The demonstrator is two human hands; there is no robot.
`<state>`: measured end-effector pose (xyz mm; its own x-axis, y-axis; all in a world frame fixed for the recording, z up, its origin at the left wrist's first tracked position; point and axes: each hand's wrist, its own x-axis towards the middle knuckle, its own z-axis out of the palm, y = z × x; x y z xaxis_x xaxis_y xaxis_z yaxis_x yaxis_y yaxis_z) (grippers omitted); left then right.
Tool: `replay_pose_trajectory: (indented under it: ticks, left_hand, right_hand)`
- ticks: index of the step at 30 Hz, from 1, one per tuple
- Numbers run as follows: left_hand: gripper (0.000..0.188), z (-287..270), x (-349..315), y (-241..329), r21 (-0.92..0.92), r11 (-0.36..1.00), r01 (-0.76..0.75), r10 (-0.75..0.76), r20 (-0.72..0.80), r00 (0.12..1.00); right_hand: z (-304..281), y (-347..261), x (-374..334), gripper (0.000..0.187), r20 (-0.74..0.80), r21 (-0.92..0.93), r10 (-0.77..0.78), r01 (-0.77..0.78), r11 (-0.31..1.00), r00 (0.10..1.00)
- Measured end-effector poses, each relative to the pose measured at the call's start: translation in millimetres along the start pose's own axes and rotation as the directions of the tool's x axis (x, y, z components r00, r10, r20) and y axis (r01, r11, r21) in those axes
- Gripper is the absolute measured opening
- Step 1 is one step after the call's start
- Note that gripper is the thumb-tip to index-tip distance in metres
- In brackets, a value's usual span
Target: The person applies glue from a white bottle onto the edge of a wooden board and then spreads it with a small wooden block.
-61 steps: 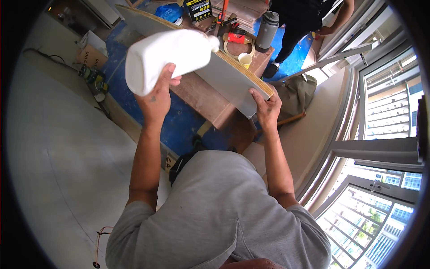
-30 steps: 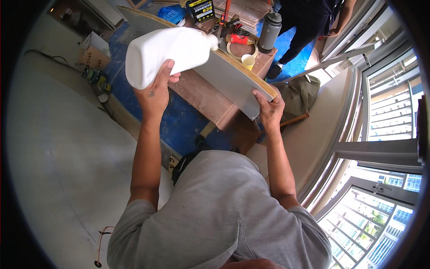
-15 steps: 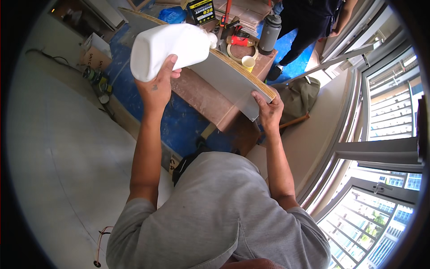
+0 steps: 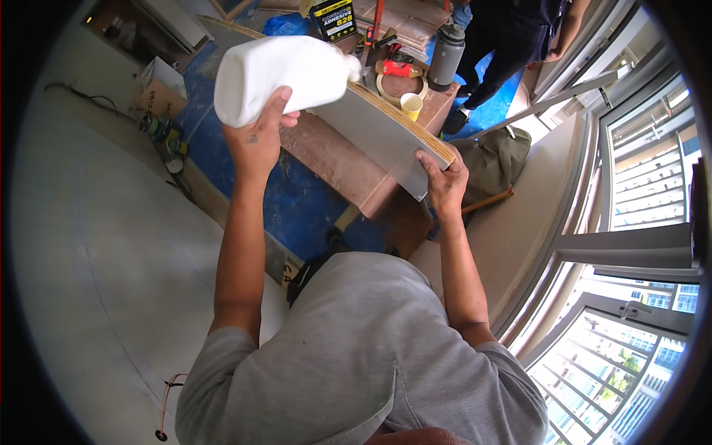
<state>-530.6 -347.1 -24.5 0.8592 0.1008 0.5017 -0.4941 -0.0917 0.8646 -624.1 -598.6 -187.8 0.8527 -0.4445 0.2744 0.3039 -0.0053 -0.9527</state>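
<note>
A large white plastic bottle (image 4: 274, 78) lies tipped on its side in my left hand (image 4: 256, 137), whose fingers wrap round its underside. Its narrow end points right, over the bare upper edge of a plywood board (image 4: 356, 133) with a grey face, stood on its long edge. That end is slightly blurred, so I cannot see whether anything flows from it. My right hand (image 4: 443, 178) grips the board's near right end, thumb on the grey face. The far part of the board passes behind the bottle.
Beyond the board stand a yellow cup (image 4: 411, 106), a tape roll (image 4: 389, 90), a grey flask (image 4: 446, 58) and a black-and-yellow can (image 4: 334, 19). A person (image 4: 512, 44) stands at the far right. An olive bag (image 4: 498, 163) sits right of my right hand, near the windows.
The bottle and my left hand have shifted slightly left and up. My right hand keeps its hold on the board, which has barely moved.
</note>
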Motion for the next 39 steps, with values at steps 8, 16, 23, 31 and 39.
replay_pose_trajectory:
  ticks: [8,16,23,31,39]
  left_hand:
    - [0.027,2,-2,1,-0.027,1.0,-0.001,0.002,0.065,0.998]
    - [0.034,5,-12,-2,-0.007,1.0,-0.021,0.022,0.131,0.991]
    - [0.03,-15,13,-7,-0.199,0.978,-0.06,0.043,-0.087,0.995]
    - [0.032,-32,19,-26,-0.075,0.997,-0.014,0.008,-0.074,0.997]
    - [0.027,-35,23,-31,0.037,0.999,0.003,0.001,-0.097,0.995]
  right_hand:
    - [0,3,1,0.029,-0.016,0.031,-0.007,0.007,0.999,1.0]
    - [-1,1,-1,0.031,0.005,0.038,0.058,-0.058,0.998,0.998]
    - [3,3,-6,0.031,0.027,0.077,0.015,-0.017,0.997,1.0]
    - [1,5,-2,0.027,0.009,0.01,-0.037,0.037,0.999,0.999]
    - [3,-6,-2,0.025,-0.01,-0.066,-0.052,0.052,0.996,0.999]
